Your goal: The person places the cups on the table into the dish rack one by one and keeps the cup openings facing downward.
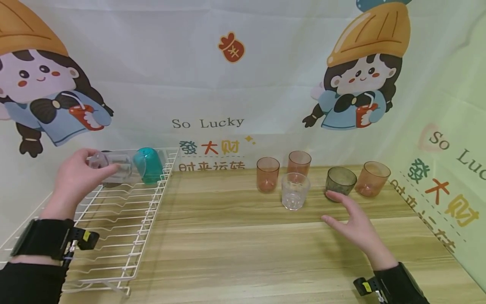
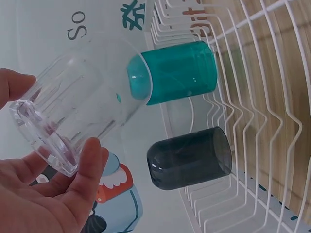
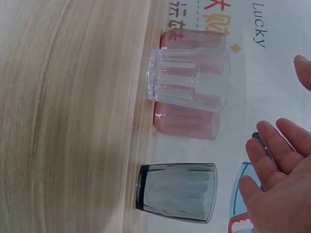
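My left hand (image 1: 77, 173) grips a clear glass (image 2: 90, 92) around its thick base, above the white wire rack (image 1: 114, 228). The glass is tilted on its side, mouth towards a teal cup (image 1: 148, 165). That cup stands upside down on the rack, beside an upside-down dark grey cup (image 2: 189, 158) mostly hidden by my hand in the head view. My right hand (image 1: 355, 226) is over the table with fingers spread and holds nothing. It is nearest to a grey-green glass (image 3: 180, 192); the right wrist view shows a gap between them.
Behind my right hand, a clear glass (image 1: 295, 192) stands upright in front of two pinkish-orange glasses, one left (image 1: 267, 175) and one behind (image 1: 300, 161). Another orange glass (image 1: 373, 179) stands right of the grey-green one. A printed cloth (image 1: 265, 97) hangs along the table's back.
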Demonstrator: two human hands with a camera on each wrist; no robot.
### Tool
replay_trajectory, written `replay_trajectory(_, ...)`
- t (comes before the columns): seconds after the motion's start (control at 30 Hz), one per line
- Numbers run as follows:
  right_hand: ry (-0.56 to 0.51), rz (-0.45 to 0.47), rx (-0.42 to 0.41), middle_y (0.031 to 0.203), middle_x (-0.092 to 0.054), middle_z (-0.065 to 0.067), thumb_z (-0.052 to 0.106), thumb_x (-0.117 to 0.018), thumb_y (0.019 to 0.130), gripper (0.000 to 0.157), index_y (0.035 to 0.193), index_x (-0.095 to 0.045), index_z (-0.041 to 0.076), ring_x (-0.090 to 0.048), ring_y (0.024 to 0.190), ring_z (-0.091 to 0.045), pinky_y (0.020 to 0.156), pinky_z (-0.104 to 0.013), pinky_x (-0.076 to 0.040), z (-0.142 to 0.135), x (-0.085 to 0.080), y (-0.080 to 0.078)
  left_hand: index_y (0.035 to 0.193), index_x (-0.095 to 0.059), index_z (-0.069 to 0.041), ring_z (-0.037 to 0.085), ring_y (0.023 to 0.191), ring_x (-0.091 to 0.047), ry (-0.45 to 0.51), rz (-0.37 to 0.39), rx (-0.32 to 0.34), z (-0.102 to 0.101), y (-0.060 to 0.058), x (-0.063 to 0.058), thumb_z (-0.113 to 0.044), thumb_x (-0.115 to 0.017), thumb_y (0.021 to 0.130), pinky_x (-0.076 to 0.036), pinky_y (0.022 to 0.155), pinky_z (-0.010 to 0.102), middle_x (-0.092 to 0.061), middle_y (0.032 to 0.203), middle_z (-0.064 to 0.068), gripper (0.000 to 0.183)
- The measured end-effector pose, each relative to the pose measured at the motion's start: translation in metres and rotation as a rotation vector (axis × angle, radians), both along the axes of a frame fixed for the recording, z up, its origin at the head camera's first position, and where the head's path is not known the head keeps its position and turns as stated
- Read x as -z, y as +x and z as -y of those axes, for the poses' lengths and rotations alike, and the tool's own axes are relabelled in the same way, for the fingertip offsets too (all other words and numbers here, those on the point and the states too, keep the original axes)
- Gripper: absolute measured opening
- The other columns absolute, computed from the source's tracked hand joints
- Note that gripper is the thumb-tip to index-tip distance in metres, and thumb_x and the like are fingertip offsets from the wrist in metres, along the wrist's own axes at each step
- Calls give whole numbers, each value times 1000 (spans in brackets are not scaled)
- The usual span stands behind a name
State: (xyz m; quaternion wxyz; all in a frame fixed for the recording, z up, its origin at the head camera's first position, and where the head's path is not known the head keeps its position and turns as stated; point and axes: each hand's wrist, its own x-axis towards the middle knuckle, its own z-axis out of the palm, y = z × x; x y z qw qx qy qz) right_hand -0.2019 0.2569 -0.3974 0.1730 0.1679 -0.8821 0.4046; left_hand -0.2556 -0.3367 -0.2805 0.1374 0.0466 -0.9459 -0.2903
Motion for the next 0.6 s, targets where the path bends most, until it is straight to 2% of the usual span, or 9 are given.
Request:
replay_trajectory(0.13, -3, 9, 1, 133, -55, -26, 6, -77, 84, 57, 134, -52, -5, -48, 124, -44, 104, -62, -33, 1, 0, 1, 133, -38, 14, 46, 99, -46, -21, 43, 1, 4, -3, 3, -46, -62, 93, -48, 73, 52, -48, 119, 34, 76)
replay_trajectory(0.2, -1, 13, 2, 133, -55, -26, 6, -77, 84, 57, 134, -52, -6, -48, 124, -44, 104, -62, -33, 1, 0, 1, 132, -39, 14, 46, 98, -46, -42, 60, 2, 6, -3, 5, -48, -62, 93, -48, 73, 52, -48, 118, 34, 77)
replay_trajectory(0.37, 6, 26, 3, 133, -55, -27, 7, -77, 85, 57, 135, -52, -6, -48, 123, -44, 104, -62, -33, 2, 0, 0, 129, -39, 16, 43, 90, -52, -77, 91, -4, 12, -4, 11, -49, -64, 92, -50, 64, 43, -50, 112, 34, 79)
replay_trajectory(0.6, 19, 32, 7, 134, -54, -26, 9, -77, 85, 58, 136, -52, -4, -48, 124, -43, 104, -62, -34, 3, 1, 0, 132, -34, 18, 50, 98, -45, -64, 129, -30, 21, -6, 18, -49, -64, 91, -49, 75, 59, -45, 117, 38, 84)
